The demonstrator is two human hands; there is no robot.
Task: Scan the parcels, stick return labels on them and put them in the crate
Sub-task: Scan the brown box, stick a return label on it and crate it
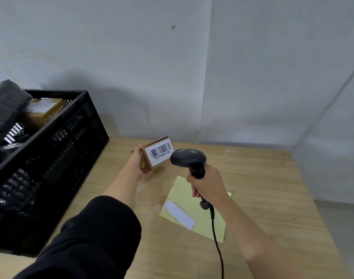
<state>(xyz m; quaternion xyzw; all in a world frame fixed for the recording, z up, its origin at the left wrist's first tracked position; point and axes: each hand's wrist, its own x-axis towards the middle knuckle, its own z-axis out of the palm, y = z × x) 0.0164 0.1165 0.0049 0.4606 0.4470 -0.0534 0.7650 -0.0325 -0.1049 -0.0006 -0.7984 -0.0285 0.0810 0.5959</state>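
The parcel, a small cardboard box, is at the far side of the worktop. It is tilted up in your left hand, which clasps its left edge and underside so the barcode sticker faces you. Your right hand is wrapped tight round the handle of the scanner, whose head sits just beside the barcode, so you look to be in the scanning step. Next, I judge, you must free your right hand, peel the white return label off the yellow backing sheet lying below your right wrist, and press it on the box. The black crate stands to your left, holding a brown box and a black wrapped bundle. Mind the scanner's cable: it trails across the sheet and could snag the label.
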